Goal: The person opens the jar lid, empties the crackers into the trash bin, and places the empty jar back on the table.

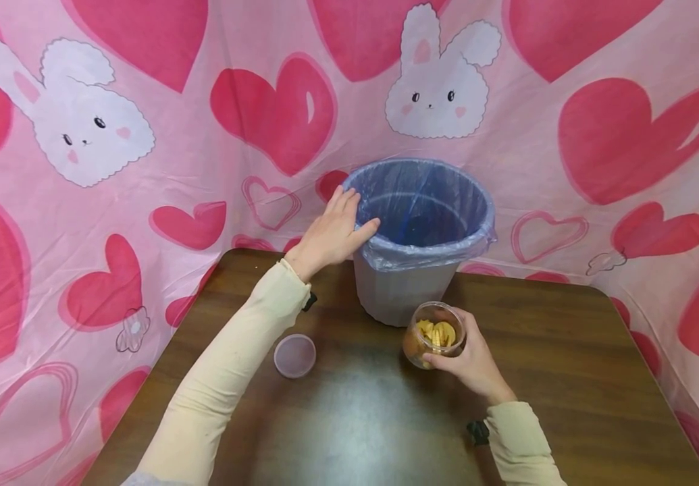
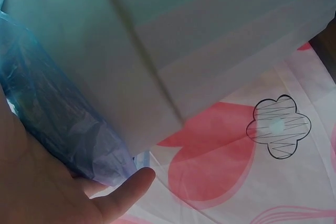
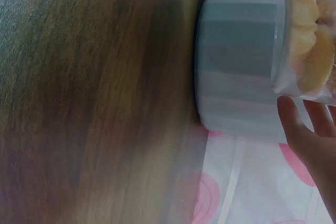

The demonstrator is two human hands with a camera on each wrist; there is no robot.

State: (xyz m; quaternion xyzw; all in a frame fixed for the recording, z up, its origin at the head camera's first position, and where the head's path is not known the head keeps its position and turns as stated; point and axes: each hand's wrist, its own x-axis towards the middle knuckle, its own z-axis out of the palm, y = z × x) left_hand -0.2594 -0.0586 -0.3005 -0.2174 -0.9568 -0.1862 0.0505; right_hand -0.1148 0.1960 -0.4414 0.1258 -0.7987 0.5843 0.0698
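A grey trash bin (image 1: 400, 290), lined with a blue plastic bag (image 1: 434, 253), stands at the back of the table. My left hand (image 1: 337, 229) rests on the left side of its rim with fingers extended; in the left wrist view the thumb lies by the bag's folded edge. My right hand (image 1: 467, 358) grips a clear plastic jar (image 1: 412, 347) in front of the bin. Yellow, ridged, chip-like pieces (image 1: 437, 333) fill part of the uncovered jar. In the right wrist view the jar (image 3: 310, 40) appears above the tabletop, with the fingers at its side.
A round translucent lid (image 1: 295, 356) lies on the dark wooden table (image 1: 349, 418), left of the jar. A pink cloth (image 1: 191, 155) with hearts and rabbits hangs behind and at both sides, close to the table's edges.
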